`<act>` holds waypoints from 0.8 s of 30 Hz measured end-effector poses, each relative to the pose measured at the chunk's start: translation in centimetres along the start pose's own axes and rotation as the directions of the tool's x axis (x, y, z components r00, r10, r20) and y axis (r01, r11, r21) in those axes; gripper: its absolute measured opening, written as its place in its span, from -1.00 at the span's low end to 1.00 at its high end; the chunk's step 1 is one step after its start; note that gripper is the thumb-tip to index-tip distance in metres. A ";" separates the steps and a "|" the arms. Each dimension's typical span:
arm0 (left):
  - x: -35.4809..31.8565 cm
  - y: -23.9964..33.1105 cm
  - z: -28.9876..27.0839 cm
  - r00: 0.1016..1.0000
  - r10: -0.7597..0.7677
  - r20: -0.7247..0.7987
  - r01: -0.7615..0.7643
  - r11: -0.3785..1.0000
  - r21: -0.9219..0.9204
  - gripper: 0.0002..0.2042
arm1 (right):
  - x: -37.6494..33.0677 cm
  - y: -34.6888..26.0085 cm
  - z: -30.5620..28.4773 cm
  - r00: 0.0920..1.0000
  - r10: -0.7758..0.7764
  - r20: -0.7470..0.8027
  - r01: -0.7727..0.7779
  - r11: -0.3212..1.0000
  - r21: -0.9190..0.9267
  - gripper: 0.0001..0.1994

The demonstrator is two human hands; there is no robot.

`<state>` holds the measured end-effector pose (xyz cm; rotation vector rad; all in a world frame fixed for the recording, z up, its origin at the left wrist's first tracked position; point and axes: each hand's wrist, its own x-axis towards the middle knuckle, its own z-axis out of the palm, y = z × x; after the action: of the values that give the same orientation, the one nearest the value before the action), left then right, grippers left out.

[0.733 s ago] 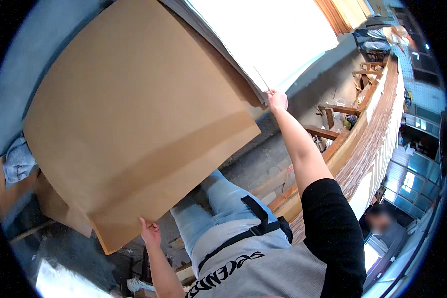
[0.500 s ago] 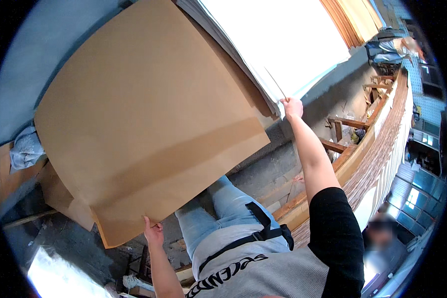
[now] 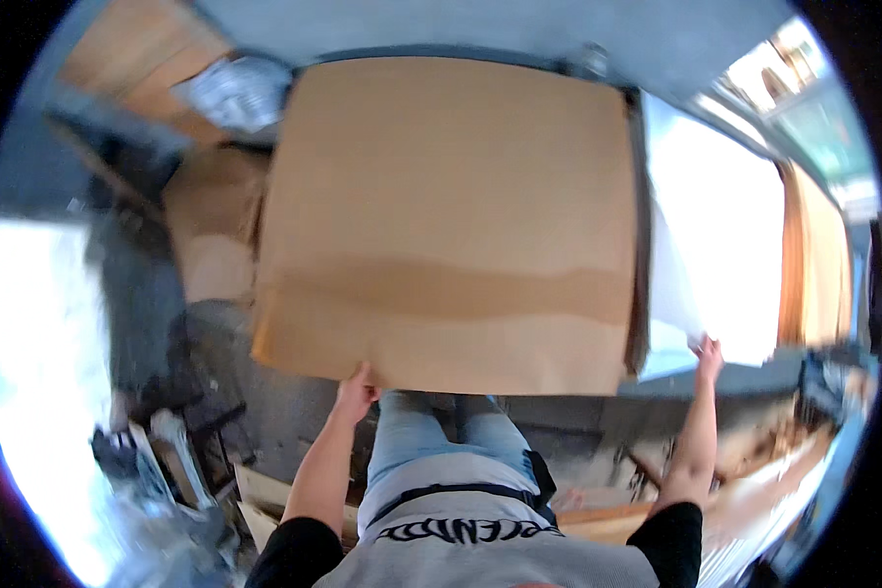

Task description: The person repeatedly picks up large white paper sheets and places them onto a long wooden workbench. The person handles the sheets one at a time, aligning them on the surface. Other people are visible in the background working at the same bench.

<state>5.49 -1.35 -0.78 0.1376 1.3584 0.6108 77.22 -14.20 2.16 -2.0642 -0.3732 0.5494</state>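
A large sheet of brown kraft paper [image 3: 451,196] lies flat in front of me, a darker band across its near part. My left hand [image 3: 357,396] is closed on its near edge, left of the middle, the thumb on top. To the right is a stack of white sheets [image 3: 725,216]. At its near edge my right hand [image 3: 708,359] is closed; a thin stick seems to run from it over the white sheets, but blur hides it now. Whether that hand also touches the white sheets I cannot tell.
Brown sheets [image 3: 815,255] are stacked beyond the white ones. A crumpled pale plastic bundle [image 3: 237,93] lies at the far left, above brown board pieces [image 3: 216,220]. A blue-grey wall [image 3: 441,27] runs behind. Timber framing [image 3: 598,517] and clutter [image 3: 167,470] lie near me.
My view has turned to the right, so the paper now lies square before me. My left hand still grips its edge; my right hand remains closed by the white sheets' near edge.
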 end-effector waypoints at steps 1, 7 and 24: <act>0.1 -0.2 -0.2 1.000 0.017 -0.022 -0.018 1.000 -0.024 -0.79 | -0.6 -2.9 1.1 0.997 -0.063 0.054 0.065 0.997 -0.035 -0.74; 0.0 -1.5 -0.4 0.997 0.059 -0.055 -0.062 0.996 -0.057 -0.77 | -12.9 -22.2 13.7 0.886 -0.252 0.389 0.316 0.942 -0.109 -0.75; 2.8 -3.1 0.4 0.994 0.103 0.043 -0.092 0.974 -0.209 -0.70 | -47.1 -19.0 49.1 -0.255 -0.476 0.842 0.934 0.104 0.342 -0.88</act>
<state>7.14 -2.46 -4.46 0.0523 1.2334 0.8222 10.64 8.94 6.77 -1.1034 -2.5911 0.5961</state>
